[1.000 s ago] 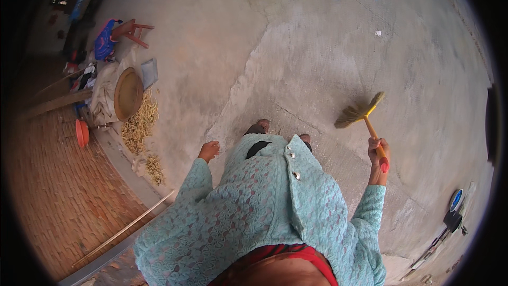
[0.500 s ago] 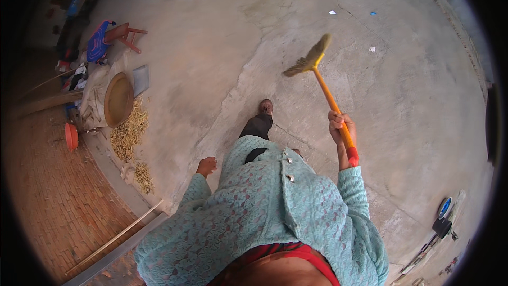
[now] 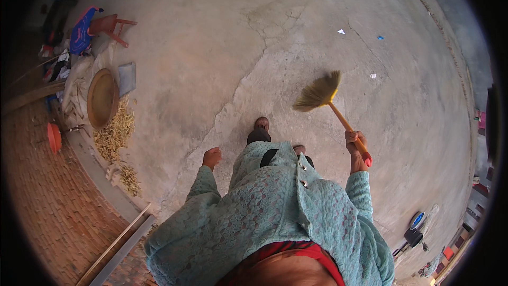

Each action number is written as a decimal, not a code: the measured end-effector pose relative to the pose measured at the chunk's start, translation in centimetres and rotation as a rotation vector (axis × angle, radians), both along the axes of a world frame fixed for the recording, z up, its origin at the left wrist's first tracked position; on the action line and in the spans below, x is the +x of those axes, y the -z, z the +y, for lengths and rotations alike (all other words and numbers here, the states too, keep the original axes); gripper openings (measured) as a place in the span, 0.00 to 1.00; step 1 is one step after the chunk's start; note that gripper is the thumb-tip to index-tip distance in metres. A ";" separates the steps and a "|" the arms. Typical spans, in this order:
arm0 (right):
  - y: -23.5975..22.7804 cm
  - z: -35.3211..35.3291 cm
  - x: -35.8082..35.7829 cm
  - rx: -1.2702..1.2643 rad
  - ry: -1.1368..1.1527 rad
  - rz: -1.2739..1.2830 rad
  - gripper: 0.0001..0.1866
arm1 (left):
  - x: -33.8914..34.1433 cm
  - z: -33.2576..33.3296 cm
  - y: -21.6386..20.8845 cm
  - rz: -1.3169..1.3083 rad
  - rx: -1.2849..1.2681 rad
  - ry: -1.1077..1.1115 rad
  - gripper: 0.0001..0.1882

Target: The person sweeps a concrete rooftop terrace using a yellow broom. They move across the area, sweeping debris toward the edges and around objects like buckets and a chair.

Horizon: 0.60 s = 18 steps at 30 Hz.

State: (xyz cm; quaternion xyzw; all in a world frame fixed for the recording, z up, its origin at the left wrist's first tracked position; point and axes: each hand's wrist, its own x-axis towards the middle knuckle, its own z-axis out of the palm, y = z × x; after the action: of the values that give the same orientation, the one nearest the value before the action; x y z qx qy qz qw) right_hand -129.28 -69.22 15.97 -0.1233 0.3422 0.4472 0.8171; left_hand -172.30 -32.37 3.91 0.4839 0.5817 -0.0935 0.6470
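My right hand (image 3: 354, 142) is wrapped round the handle of a broom (image 3: 341, 117), close to its red end. The orange handle slopes up and left to a yellow neck and a fan of dull yellow-green bristles (image 3: 319, 91) over the concrete floor; whether they touch it I cannot tell. My left hand (image 3: 212, 157) hangs beside my body with its fingers curled and nothing visible in it. Beyond the bristles lie a white scrap (image 3: 341, 32), a blue scrap (image 3: 380, 38) and another pale scrap (image 3: 373, 76).
At left stand a reddish-brown stool (image 3: 112, 26) with blue cloth, a round shallow basket (image 3: 102, 98) and a heap of dry yellowish pods or stalks (image 3: 115, 127). A red bowl (image 3: 54, 137) and a long pole (image 3: 116, 241) are near the brick paving (image 3: 47, 201). Low right is a blue-rimmed basin (image 3: 417, 220).
The broom head has come down nearer to me, with its bristles fanned wider. My right hand is lower and slightly further right. My left hand has risen a little. Both shoes now show.
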 end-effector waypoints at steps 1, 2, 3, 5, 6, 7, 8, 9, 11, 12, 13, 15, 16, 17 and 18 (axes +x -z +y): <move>-0.5 -0.3 0.4 -0.026 0.008 -0.033 0.05 | 0.4 0.6 0.0 0.023 -0.003 0.007 0.22; -1.2 -0.2 1.1 -0.051 0.018 -0.067 0.04 | 1.0 1.1 0.1 0.068 -0.018 0.000 0.22; -1.8 0.3 2.0 -0.067 0.025 -0.109 0.04 | 2.0 1.8 0.6 0.039 0.018 0.002 0.22; -3.4 1.3 2.9 -0.066 0.059 -0.113 0.04 | 2.6 1.6 0.7 0.050 0.025 -0.039 0.21; -4.1 2.1 3.3 -0.092 0.035 -0.158 0.05 | 2.8 1.4 0.7 0.053 0.045 -0.067 0.21; -4.9 2.9 3.5 -0.101 0.016 -0.192 0.05 | 2.7 1.1 0.6 0.046 0.036 -0.101 0.20; -5.7 3.6 3.8 -0.095 -0.008 -0.223 0.06 | 2.3 0.0 0.4 0.032 0.016 -0.147 0.19; -6.4 4.5 4.2 -0.113 -0.025 -0.317 0.08 | 2.1 -1.2 0.2 0.073 0.022 -0.216 0.20; -7.3 6.1 5.1 -0.064 -0.037 -0.255 0.13 | 0.5 -3.5 -0.9 0.162 -0.016 -0.238 0.21; -7.5 7.1 6.1 -0.036 -0.037 -0.254 0.14 | 0.1 -4.5 -1.4 0.190 -0.042 -0.176 0.21; -7.5 8.2 7.0 0.047 -0.081 -0.296 0.11 | -0.3 -5.9 -2.0 0.204 -0.084 -0.235 0.20; -6.3 10.6 9.3 0.256 -0.114 -0.286 0.08 | -1.0 -8.4 -3.2 0.173 -0.026 -0.116 0.19; -5.2 12.2 10.5 0.448 -0.110 -0.270 0.07 | -0.9 -9.2 -3.5 0.190 0.005 -0.037 0.19; -3.9 13.7 12.0 0.429 -0.106 -0.180 0.07 | -0.7 -10.0 -3.8 0.192 -0.050 -0.109 0.19; -2.4 15.4 13.3 0.479 -0.100 -0.111 0.07 | -0.3 -10.6 -3.8 0.247 -0.148 -0.274 0.20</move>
State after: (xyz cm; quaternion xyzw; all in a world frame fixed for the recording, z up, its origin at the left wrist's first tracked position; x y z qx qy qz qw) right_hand -115.96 -53.82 18.41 0.0330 0.1747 0.5480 0.8174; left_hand -172.64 -42.98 7.70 0.3363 0.7085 -0.1058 0.6114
